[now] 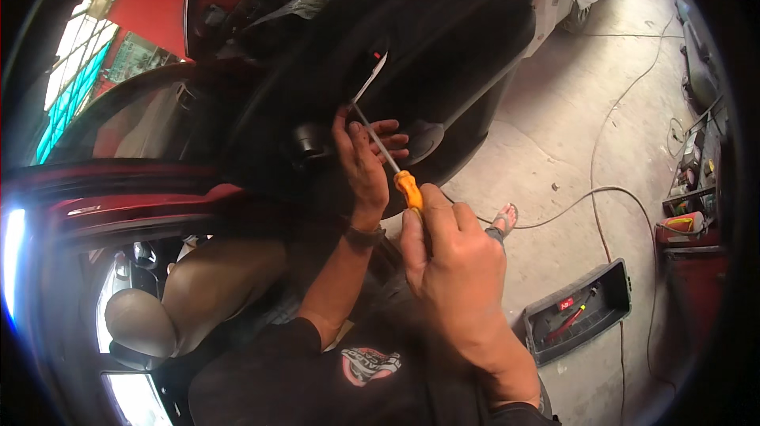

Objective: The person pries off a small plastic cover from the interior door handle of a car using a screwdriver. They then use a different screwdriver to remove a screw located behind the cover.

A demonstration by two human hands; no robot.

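My right hand (459,264) is closed around the orange handle of a screwdriver (408,188). Its metal shaft slants up and to the left toward the dark inner panel of a car door (467,22). Beside and partly behind the shaft is my left hand (366,161), its fingers apart and stretched out. The left index fingertip is close to the shaft's far end, and whether it touches cannot be made out. Just beyond sits a silver door handle (372,76) with a small red mark next to it. The screwdriver's tip is hidden in shadow near that handle.
A black tray (617,313) with a red-handled tool inside stands on the concrete floor at the lower right. Cables (598,188) run across the floor. A tan car seat (226,287) is at the lower left. Shelving with items (689,204) lines the right side.
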